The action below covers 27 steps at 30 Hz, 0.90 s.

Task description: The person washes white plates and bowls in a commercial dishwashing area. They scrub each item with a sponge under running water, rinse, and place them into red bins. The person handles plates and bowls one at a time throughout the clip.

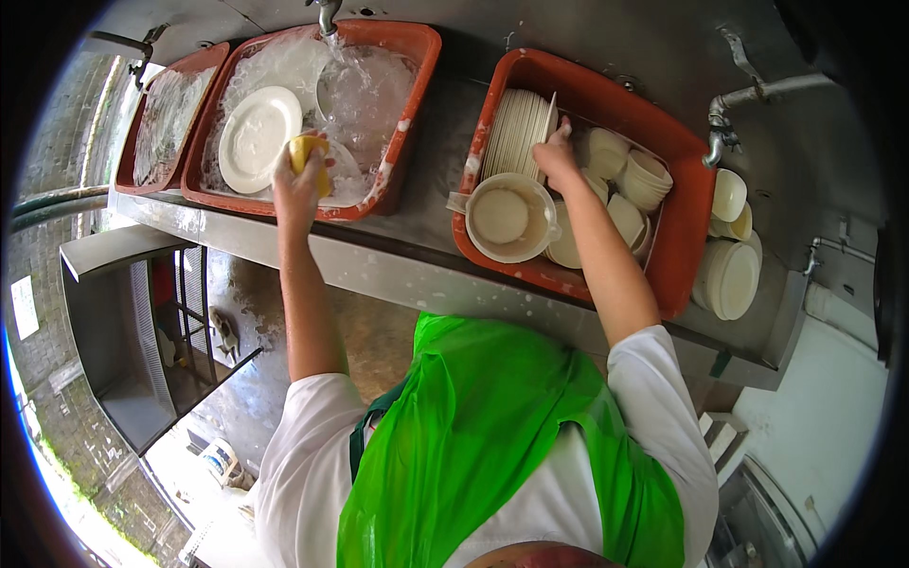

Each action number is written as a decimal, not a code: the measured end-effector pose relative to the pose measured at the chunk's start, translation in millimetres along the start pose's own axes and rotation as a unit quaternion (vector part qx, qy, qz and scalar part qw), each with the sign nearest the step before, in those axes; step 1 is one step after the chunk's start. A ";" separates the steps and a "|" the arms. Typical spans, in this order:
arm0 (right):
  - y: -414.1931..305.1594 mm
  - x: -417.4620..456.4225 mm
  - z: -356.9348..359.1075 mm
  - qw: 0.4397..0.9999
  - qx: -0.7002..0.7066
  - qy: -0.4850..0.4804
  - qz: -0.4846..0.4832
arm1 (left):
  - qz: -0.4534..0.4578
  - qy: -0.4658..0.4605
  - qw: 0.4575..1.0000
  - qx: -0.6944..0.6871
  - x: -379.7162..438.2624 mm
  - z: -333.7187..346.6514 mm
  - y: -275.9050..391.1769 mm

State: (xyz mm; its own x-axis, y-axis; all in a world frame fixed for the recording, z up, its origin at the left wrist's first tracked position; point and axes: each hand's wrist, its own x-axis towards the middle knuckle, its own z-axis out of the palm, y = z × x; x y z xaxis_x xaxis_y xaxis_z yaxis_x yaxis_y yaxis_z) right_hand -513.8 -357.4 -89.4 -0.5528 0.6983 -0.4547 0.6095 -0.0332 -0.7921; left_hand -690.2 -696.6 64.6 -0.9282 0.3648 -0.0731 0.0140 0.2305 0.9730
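My left hand [295, 181] grips a yellow sponge [309, 157] over the front part of the middle red-orange tub. Just beside it, a round white plate [260, 139] lies in the foamy water. My right hand [557, 157] is in the right tub [679, 206], with its fingers around the edge of a white plate [552, 116]. That plate is at the right end of a row of plates [516, 131] standing on edge. In front of the row is a cream plastic jug [503, 215]. Several pale bowls [645, 183] are stacked to the right of my hand.
Water runs from a tap [328, 18] into the middle tub [425, 67]. Another water-filled tub [128, 160] stands at the left. A second tap [717, 142] hangs over the right tub's edge, near stacked containers [731, 280]. The steel counter's raised front edge [398, 263] runs before me.
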 end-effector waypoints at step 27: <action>24.5 -296.4 -182.1 0.947 0.151 0.003 -0.285 | 0.108 -0.395 0.912 -0.029 -216.3 341.2 72.1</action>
State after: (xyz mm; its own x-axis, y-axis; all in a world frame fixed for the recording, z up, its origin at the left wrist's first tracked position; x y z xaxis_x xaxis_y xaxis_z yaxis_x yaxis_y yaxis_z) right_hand -231.6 -435.0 100.2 -0.7392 0.6685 0.0822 0.0234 0.1475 -0.9888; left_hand -361.5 -451.1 75.8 -0.3479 0.9375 0.0086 0.1234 0.0367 0.9917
